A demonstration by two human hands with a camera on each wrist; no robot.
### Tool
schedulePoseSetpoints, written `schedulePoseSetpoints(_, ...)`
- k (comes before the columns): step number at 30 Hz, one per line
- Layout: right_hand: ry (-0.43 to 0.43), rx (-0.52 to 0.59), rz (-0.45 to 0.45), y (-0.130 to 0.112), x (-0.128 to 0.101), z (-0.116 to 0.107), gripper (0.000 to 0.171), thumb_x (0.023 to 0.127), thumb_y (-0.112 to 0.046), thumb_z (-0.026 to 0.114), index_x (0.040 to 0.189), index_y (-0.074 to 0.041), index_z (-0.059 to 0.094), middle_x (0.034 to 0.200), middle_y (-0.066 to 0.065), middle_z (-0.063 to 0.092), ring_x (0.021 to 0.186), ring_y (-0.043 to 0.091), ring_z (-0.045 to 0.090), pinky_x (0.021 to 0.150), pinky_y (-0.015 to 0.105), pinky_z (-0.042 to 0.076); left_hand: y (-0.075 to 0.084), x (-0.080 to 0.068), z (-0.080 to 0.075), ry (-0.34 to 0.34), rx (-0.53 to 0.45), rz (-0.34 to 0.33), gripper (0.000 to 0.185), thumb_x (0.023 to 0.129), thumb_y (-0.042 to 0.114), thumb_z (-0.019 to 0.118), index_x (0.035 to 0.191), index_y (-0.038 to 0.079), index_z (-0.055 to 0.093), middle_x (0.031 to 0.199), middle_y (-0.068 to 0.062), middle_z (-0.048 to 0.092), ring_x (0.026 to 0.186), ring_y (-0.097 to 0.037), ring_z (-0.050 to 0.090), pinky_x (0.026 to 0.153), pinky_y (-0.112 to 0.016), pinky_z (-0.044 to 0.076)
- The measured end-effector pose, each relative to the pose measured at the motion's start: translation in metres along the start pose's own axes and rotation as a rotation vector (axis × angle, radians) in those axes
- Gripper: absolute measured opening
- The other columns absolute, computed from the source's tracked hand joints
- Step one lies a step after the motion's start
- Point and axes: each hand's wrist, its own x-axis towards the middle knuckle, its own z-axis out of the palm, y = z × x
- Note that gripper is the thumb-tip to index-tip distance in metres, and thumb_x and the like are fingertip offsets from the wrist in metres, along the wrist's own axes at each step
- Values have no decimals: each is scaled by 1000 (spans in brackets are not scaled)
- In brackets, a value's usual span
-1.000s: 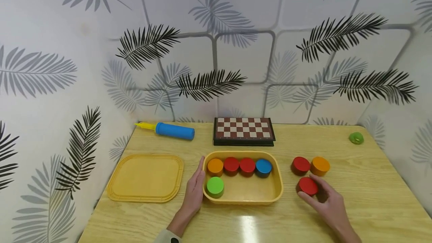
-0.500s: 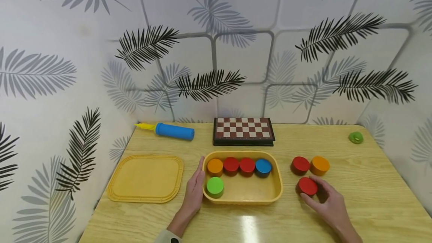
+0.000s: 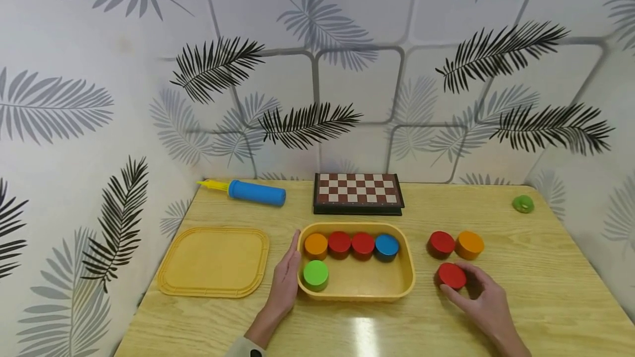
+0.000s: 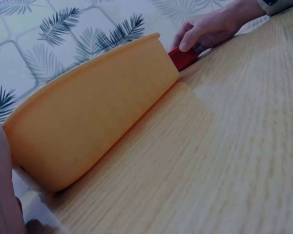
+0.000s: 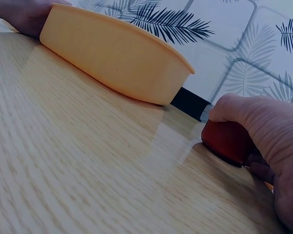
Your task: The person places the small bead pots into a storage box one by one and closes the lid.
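In the head view, a yellow plastic tub [image 3: 357, 294] stands mid-table. Inside it, an orange round block [image 3: 316, 246], two red round blocks [image 3: 339, 244] and a blue one [image 3: 386, 247] form a back row, with a green one [image 3: 316, 275] at front left. My left hand [image 3: 285, 282] rests along the tub's left side, fingers extended. To the tub's right, my right hand [image 3: 488, 306] pinches a red round block [image 3: 451, 275] between thumb and fingers. The right wrist view shows this red block [image 5: 225, 140] at the tabletop; whether it touches the wood I cannot tell.
Behind the right hand sit another red block [image 3: 440, 244] and an orange block [image 3: 469, 244]. A yellow lid [image 3: 213, 262] lies left. Along the back are a blue hand pump [image 3: 257, 193], a checkered board box [image 3: 358, 191] and a small green object [image 3: 523, 203].
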Motion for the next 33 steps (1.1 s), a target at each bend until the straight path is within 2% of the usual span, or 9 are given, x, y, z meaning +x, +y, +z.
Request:
schedulePoseSetpoints(4,-2,-5,43,0,-4,2,54,79,-21,95,123,-2,70,117,16,72,95,-14,53,84,1,39,-1,-2,-1,2,2,-12,53,117,28,28,167,10,25,172,-8,25,156,-19,24,126,-37,19)
schedulePoseSetpoints(11,22,17,129,-5,-5,-2,55,81,-25,93,126,-4,69,118,12,71,93,-12,56,83,1,42,-2,-1,1,-7,-15,-12,52,117,31,28,167,15,25,172,-4,24,157,-17,22,125,-28,18)
schedulePoseSetpoints(15,28,5,159,-7,-5,-6,57,81,-27,93,127,-4,69,115,4,70,90,-10,56,82,1,44,-2,-3,2,-13,-21,-15,52,117,31,28,167,14,24,172,-7,24,157,-18,22,125,-26,17)
schedulePoseSetpoints(21,66,53,92,-15,-3,-11,51,79,-15,94,121,-1,70,104,-20,66,88,-5,59,83,2,46,-2,-5,2,-8,-19,-12,52,117,28,29,167,11,24,172,-10,24,157,-18,22,122,-18,18)
schedulePoseSetpoints(23,77,63,66,-21,-1,-13,49,78,-12,94,120,0,71,103,-24,66,88,-4,60,84,3,46,-2,-4,1,-5,-14,-2,52,117,27,29,167,10,24,172,-10,24,157,-18,23,122,-18,18)
schedulePoseSetpoints(26,83,68,35,-27,4,-14,50,77,-9,95,120,-1,72,102,-25,66,87,-3,60,84,4,48,-1,-2,0,-1,-8,7,52,117,27,29,166,10,25,172,-9,25,156,-19,23,123,-20,18)
schedulePoseSetpoints(33,75,126,-69,-47,18,-17,52,73,-1,95,120,-1,73,106,-15,71,91,-5,64,87,4,49,-2,1,-1,9,0,22,52,117,28,29,167,10,25,171,-10,26,156,-20,24,122,-19,18)
